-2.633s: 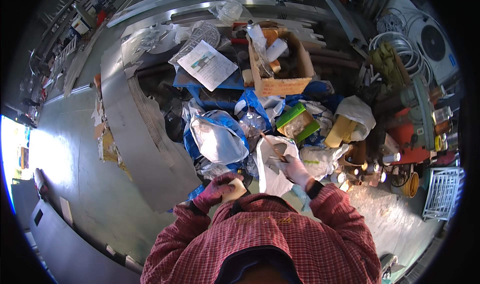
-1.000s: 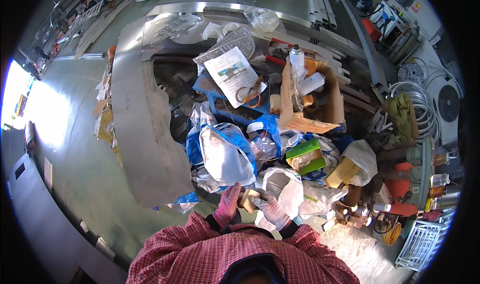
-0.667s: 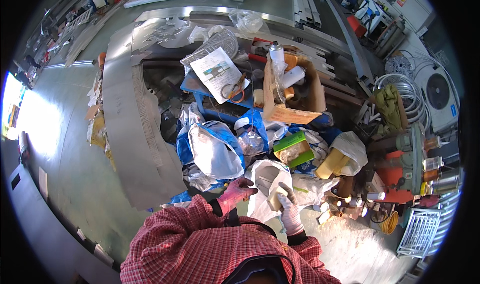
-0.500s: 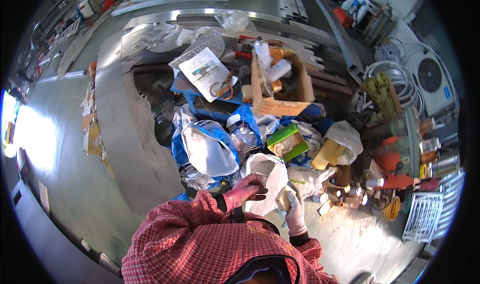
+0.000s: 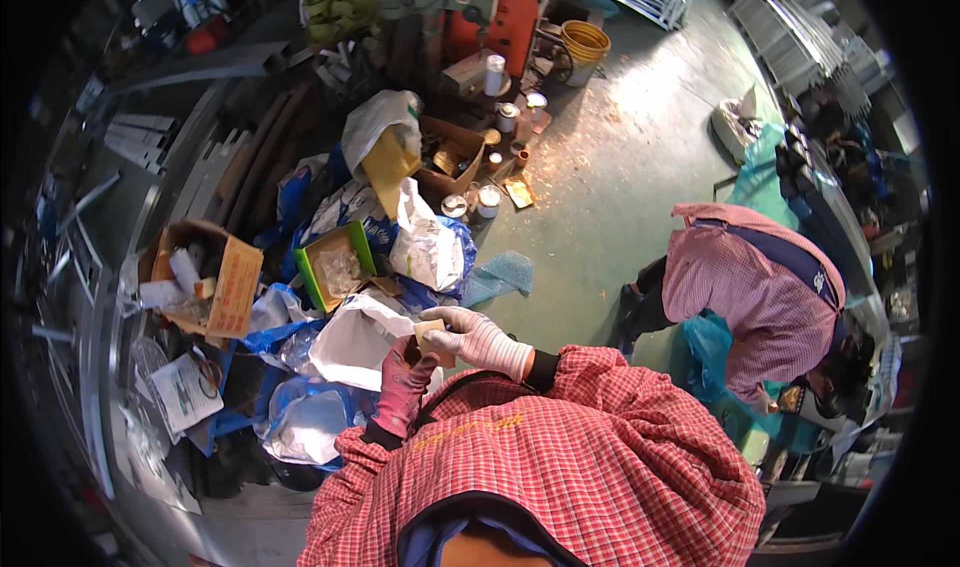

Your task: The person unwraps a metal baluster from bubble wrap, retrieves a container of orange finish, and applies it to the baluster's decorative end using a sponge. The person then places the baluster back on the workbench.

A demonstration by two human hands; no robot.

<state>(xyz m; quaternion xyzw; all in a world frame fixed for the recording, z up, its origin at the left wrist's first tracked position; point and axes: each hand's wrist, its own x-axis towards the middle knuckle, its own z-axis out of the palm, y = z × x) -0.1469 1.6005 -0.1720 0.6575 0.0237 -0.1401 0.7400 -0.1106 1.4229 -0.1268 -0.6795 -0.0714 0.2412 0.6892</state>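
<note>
Two gloved hands hold a small tan piece over a pile of bags.

The left hand (image 5: 403, 382) in a dark pink glove and the right hand (image 5: 478, 339) in a white striped glove are close together, both closed on the small tan piece (image 5: 431, 331). Just under them lies a white bag (image 5: 352, 342). Near it sit a green box (image 5: 335, 264) and a brown cardboard box (image 5: 235, 285). Another person (image 5: 760, 292) in a pink checked shirt bends over on the green floor (image 5: 600, 197), well apart.
</note>
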